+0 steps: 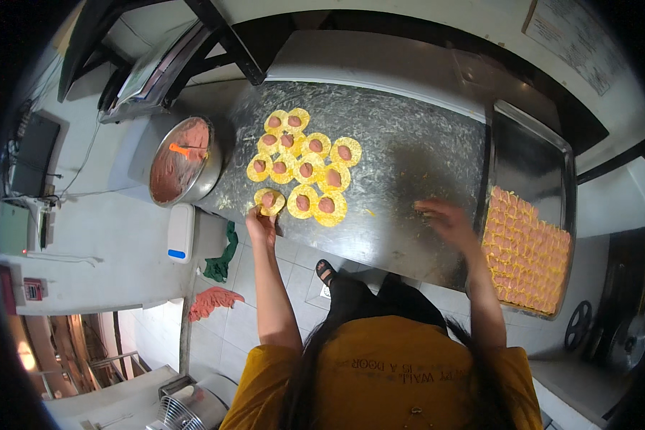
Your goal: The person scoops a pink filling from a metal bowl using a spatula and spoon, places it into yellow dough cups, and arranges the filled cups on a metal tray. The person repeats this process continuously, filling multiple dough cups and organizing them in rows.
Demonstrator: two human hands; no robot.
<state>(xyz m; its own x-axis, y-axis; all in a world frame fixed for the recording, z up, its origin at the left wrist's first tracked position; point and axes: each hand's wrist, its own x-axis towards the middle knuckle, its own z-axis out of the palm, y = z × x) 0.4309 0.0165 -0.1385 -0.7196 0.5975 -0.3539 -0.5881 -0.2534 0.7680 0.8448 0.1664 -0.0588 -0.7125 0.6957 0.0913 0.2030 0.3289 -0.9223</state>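
My left hand (261,225) pinches the near edge of a round yellow wrapper (260,195) with a lump of pink filling (268,200) on it. This wrapper is at the near left of a group of several similar wrappers (305,168), laid flat with overlapping edges, most with a pink lump in the middle. To the right, my right hand (448,222) is over the dark table (380,240), slightly blurred, fingers stretched to the left and holding nothing. It is nearest to a metal tray (569,186) at the table's right end. Rows of filled yellow-and-pink dumplings (527,254) cover the tray's near part.
A steel bowl (216,168) of pink filling stands left of the wrappers, with an orange-handled tool (180,150) in it. Beyond the table's left end are a white container (180,231), a green cloth (223,258) and a pink cloth (213,303). A shelf frame (226,43) stands behind.
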